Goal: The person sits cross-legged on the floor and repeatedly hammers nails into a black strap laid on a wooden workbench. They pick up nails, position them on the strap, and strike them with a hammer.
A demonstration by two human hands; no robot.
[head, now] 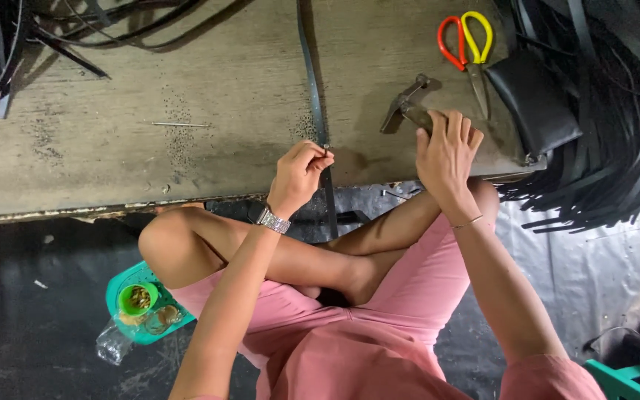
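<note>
Right now your left hand (299, 175) is pinching its fingertips shut on the narrow black strap (314, 96), which is running from that pinch straight up the worn wooden board (187, 148) and also dropping past the board's near edge toward your crossed legs. Meanwhile your right hand (447, 150) is closing around the handle of the hammer (407, 106), whose metal head is lying on the board just beyond your fingers, with the red-and-yellow scissors (470, 52) and a black pouch (533, 100) lying farther out.
</note>
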